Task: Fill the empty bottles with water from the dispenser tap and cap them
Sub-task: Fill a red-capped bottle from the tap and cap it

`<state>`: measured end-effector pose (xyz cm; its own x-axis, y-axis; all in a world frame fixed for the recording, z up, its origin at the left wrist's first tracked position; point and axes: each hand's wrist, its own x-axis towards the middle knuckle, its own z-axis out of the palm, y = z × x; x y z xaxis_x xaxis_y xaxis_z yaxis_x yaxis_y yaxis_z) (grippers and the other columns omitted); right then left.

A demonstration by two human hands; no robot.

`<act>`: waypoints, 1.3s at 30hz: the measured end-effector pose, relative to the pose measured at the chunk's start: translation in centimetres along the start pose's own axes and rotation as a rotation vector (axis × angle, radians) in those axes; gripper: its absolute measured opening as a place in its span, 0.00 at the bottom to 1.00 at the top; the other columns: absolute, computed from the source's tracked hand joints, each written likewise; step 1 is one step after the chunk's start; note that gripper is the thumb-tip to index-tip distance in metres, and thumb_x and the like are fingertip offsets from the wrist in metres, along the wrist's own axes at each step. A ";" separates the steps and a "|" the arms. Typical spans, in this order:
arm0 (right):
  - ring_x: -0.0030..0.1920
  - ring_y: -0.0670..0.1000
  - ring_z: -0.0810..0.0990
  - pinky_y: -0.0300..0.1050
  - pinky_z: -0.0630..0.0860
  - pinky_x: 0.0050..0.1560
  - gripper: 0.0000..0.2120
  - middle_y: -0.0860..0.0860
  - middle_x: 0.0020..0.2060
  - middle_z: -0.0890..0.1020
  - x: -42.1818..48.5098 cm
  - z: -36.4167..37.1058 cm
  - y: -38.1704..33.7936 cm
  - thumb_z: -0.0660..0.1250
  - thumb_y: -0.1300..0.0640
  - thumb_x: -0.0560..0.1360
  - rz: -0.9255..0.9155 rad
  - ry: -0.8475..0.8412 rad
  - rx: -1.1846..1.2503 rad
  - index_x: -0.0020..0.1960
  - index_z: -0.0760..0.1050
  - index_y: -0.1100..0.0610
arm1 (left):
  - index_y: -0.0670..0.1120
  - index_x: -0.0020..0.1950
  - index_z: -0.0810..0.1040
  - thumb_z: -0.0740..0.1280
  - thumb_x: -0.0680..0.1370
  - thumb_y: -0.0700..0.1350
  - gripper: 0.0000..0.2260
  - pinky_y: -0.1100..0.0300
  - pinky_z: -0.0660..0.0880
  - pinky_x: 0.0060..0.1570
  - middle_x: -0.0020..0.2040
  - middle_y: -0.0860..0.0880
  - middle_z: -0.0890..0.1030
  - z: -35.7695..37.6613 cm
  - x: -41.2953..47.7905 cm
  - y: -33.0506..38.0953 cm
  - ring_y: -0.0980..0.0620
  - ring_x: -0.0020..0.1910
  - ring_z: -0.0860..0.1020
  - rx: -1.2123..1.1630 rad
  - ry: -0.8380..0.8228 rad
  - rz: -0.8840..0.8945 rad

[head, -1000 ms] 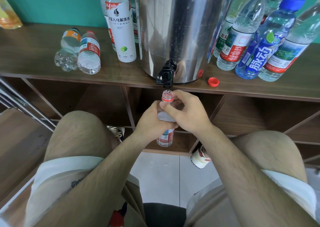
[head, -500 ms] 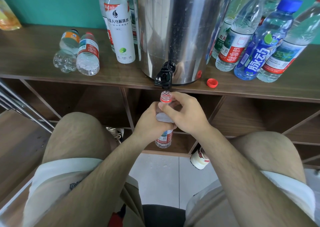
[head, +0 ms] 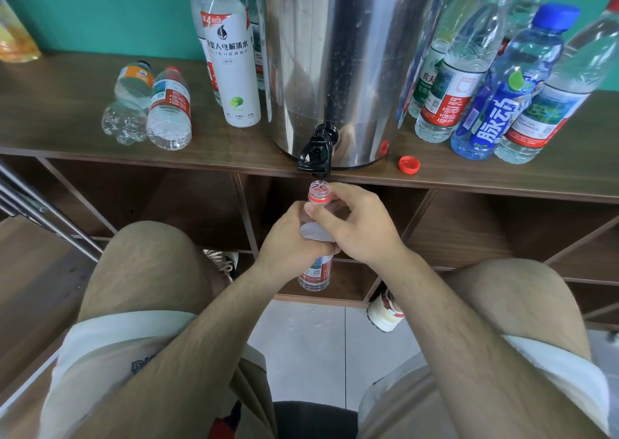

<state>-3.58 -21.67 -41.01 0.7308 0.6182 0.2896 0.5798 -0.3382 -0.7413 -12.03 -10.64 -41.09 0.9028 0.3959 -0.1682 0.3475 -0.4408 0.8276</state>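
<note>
Beneath the black tap (head: pixel 315 152), holds the small bottle (head: pixel 320 193) upright, mouth just below it: left hand (head: pixel 288 241) wrapped round its body, right hand (head: pixel 361 227) pinching the neck. Likely thin-walled, squashy, heavier as filled, possibly wet; best gripped lightly, near the stiffer neck.

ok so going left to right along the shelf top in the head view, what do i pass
Orange-labelled clear bottle lying down → red-labelled clear bottle lying down → tall white-labelled bottle → stainless steel dispenser → loose red cap → blue bottle with blue cap
</note>
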 end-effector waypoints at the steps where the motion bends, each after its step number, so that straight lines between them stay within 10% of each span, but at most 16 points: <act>1: 0.51 0.43 0.83 0.42 0.81 0.53 0.14 0.44 0.52 0.86 0.0 0.0 0.0 0.71 0.46 0.80 0.001 0.001 -0.001 0.61 0.83 0.51 | 0.46 0.75 0.70 0.75 0.79 0.46 0.27 0.48 0.76 0.69 0.68 0.45 0.78 0.0 0.0 0.0 0.47 0.67 0.78 -0.004 0.000 0.000; 39: 0.53 0.44 0.83 0.48 0.82 0.56 0.16 0.44 0.54 0.86 0.0 -0.2 -0.4 0.71 0.45 0.80 0.022 -0.011 -0.023 0.63 0.83 0.52 | 0.47 0.75 0.70 0.77 0.77 0.47 0.29 0.48 0.77 0.68 0.67 0.48 0.79 0.0 0.2 -0.4 0.49 0.66 0.78 -0.007 0.019 0.009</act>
<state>-3.77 -21.70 -40.60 0.7394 0.6181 0.2669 0.5720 -0.3678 -0.7332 -11.98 -10.41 -41.51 0.9007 0.4074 -0.1506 0.3376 -0.4386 0.8329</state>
